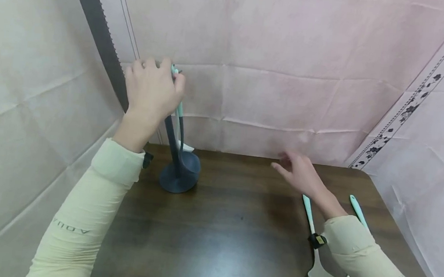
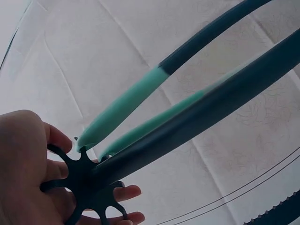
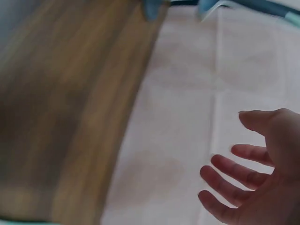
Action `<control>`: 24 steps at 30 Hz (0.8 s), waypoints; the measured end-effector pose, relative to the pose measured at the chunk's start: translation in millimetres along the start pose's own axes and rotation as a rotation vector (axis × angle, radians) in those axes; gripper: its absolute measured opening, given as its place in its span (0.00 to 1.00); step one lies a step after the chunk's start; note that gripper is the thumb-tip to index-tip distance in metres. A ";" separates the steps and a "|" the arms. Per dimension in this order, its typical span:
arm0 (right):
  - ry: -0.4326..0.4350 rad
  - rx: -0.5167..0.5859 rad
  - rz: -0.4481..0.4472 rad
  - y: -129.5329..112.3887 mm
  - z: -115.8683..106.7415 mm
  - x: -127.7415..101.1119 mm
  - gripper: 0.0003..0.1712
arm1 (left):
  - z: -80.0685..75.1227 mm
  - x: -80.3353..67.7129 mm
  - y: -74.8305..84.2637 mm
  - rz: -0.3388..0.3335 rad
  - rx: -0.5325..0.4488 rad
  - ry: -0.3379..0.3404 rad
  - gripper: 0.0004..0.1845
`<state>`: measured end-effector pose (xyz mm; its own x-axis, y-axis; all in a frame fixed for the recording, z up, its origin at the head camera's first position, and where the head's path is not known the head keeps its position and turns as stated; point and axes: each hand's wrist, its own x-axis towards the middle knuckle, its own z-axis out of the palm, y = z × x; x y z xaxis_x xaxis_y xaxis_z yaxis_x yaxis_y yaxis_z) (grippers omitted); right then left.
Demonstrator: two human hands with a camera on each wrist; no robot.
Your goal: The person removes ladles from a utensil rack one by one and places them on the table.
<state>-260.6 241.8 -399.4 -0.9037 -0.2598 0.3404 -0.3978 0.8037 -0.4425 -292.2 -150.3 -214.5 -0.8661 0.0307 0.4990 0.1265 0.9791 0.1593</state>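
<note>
Head view. Left hand [image 1: 151, 90] raised over the back-left part of the dark wooden table [image 1: 229, 236], fingers curled round the top of a dark utensil stand [image 1: 177, 170]. Mint-green handle tip [image 1: 175, 70] poking out just beside the fingertips; dark ladle [image 1: 188, 164] hanging below the grip, bowl low against the stand's round base. A pale utensil head visible just behind that bowl, type not resolved. Right hand [image 1: 302, 172] well apart from the stand, hovering above the table, fingers loosely spread, holding nothing. Two mint-handled pale spoons, one [image 1: 316, 256] just beside the right wrist, the other [image 1: 358, 212] beyond the sleeve and partly hidden by it. Cream sleeves on both arms. Pink creased cloth backdrop [image 1: 293, 52] behind the table.

Left wrist view. Left hand [image 2: 28, 173] at lower left, fingers [image 2: 126, 193] wrapped behind the stand's black spoked hanger head [image 2: 86, 187]. Stand's dark post running up and away from the grip to upper right. Two mint handles [image 2: 126, 105] hooked at the spokes right at the grip, both turning dark further along.

Right wrist view. Right hand [image 3: 262, 173] at lower right, fingers [image 3: 229, 183] apart and slightly bent, touching nothing. Table surface blurred at left, pink cloth behind the palm.
</note>
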 end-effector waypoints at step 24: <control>0.175 0.221 -0.305 -129.1 7.3 64.8 0.23 | -11.3 9.0 -17.2 0.196 -0.004 -0.103 0.32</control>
<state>-268.9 117.2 -326.3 -0.7061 -0.3580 0.6110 -0.6848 0.5648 -0.4604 -296.7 -169.1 -203.2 -0.8696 0.2405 0.4312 0.2988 0.9516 0.0718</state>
